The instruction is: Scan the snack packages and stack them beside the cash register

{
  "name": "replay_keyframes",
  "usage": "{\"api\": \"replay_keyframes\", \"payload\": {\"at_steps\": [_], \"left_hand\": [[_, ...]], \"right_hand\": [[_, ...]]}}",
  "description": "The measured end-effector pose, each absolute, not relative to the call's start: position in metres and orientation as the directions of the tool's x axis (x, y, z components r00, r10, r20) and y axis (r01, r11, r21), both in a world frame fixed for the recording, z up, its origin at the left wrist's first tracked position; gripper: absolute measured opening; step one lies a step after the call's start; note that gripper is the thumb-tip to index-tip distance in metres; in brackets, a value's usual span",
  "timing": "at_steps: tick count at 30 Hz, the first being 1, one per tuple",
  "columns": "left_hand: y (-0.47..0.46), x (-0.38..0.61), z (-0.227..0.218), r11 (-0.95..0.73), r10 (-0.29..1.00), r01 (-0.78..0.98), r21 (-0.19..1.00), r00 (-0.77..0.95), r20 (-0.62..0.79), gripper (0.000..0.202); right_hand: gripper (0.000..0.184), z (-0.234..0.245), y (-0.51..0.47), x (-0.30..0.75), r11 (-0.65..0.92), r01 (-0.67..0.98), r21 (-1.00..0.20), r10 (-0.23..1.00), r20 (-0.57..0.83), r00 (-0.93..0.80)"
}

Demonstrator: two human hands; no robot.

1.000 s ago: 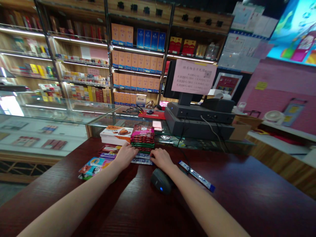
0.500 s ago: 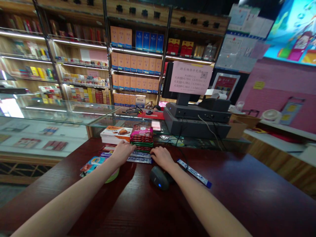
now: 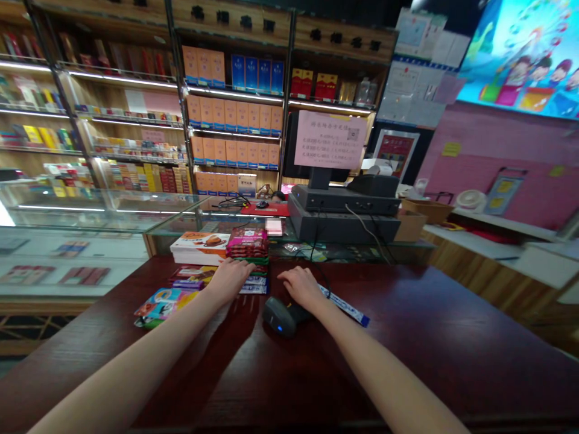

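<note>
My left hand (image 3: pixel 228 280) lies palm down against a stack of red and green snack packets (image 3: pixel 248 253), its fingertips at the stack's near edge and over a blue-and-silver packet (image 3: pixel 254 286). Further left on the dark red wooden counter (image 3: pixel 407 337) are a colourful flat packet (image 3: pixel 158 307) and a purple-and-yellow packet (image 3: pixel 192 277). My right hand (image 3: pixel 301 287) rests empty, palm down, just above a black handheld barcode scanner (image 3: pixel 280 318). A thin blue-and-white strip packet (image 3: pixel 344 305) lies to its right.
A white box with an orange label (image 3: pixel 198 248) stands behind the packets. Glass display cases (image 3: pixel 104 217) run behind the counter. A point-of-sale terminal (image 3: pixel 339 217) with cables stands at the back right. Stocked shelves (image 3: pixel 230 114) fill the rear wall.
My right hand has slid right, off the blue-and-silver packet. The whole scene has shifted slightly left and up in view as my head turned.
</note>
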State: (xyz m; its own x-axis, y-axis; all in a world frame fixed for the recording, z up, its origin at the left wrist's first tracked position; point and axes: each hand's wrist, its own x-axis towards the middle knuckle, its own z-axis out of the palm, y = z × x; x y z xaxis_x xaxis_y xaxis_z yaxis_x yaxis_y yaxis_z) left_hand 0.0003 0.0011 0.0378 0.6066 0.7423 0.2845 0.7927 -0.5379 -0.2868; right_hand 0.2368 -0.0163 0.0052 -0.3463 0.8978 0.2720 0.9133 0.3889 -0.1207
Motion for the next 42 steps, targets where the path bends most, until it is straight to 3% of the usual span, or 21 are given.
{"api": "replay_keyframes", "payload": {"at_steps": [9, 25, 33, 42], "left_hand": [[0.005, 0.050, 0.030, -0.610, 0.683, 0.755, -0.242, 0.655, 0.321, 0.021], [0.008, 0.133, 0.029, -0.704, 0.627, 0.678, -0.212, 0.733, 0.264, 0.019], [0.002, 0.166, 0.023, -0.748, 0.603, 0.640, -0.176, 0.766, 0.221, 0.020], [-0.004, 0.194, 0.016, -0.799, 0.565, 0.589, -0.122, 0.805, 0.179, 0.036]], "right_hand": [[0.030, 0.001, -0.036, 0.285, 0.322, 0.932, -0.167, 0.923, 0.275, -0.269], [0.029, -0.020, -0.060, 0.359, 0.212, 0.954, -0.210, 0.937, 0.320, -0.138], [0.033, -0.025, -0.064, 0.371, 0.146, 0.957, -0.251, 0.963, 0.256, -0.080], [0.034, -0.026, -0.060, 0.386, 0.136, 0.966, -0.220, 0.968, 0.237, -0.083]]}}
